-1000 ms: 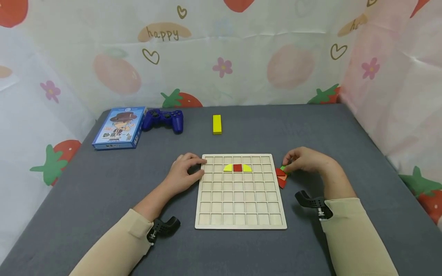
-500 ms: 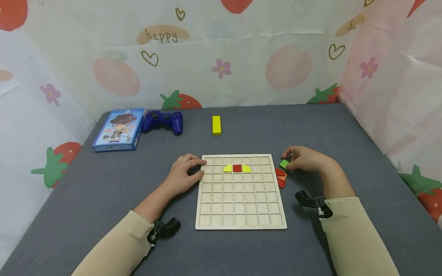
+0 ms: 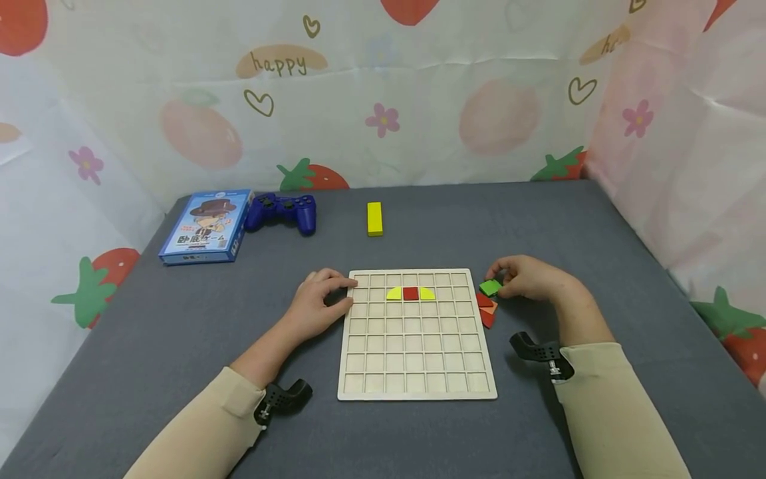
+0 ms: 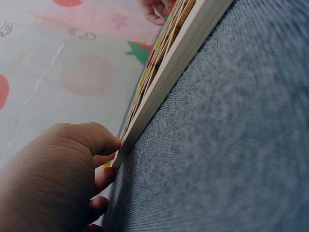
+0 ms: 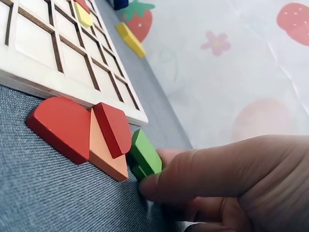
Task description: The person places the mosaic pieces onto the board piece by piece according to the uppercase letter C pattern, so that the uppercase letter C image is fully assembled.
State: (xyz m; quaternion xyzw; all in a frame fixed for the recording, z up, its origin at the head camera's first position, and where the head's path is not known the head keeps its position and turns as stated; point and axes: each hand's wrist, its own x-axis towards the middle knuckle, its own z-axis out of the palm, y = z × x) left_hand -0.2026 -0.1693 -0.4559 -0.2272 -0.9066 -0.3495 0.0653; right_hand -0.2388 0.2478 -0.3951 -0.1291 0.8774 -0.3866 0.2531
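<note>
A square wooden grid board (image 3: 417, 395) lies on the grey table. My left hand (image 3: 314, 303) rests at its left edge, with the thumb and index fingertip touching the rim. In the board's second row sit a red square (image 3: 410, 293) between two yellow curved pieces, the left one (image 3: 393, 293) and the right one (image 3: 427, 293). Off the board's right edge, my right hand (image 3: 529, 278) pinches a green block (image 5: 146, 153); a second green part shows just under it. Beside it, two red pieces, one rounded (image 5: 60, 123), and an orange piece (image 5: 105, 152) lie overlapping.
A yellow bar (image 3: 374, 219) lies beyond the board. Toward the back left are a blue game controller (image 3: 281, 211) and a blue box (image 3: 206, 226) with a cartoon figure. A printed curtain (image 3: 419, 93) stands behind the table.
My right hand has shifted the green block out from between its fingers slightly left, toward the board and the red pieces, so more of it shows. The left hand stays at the rim.
</note>
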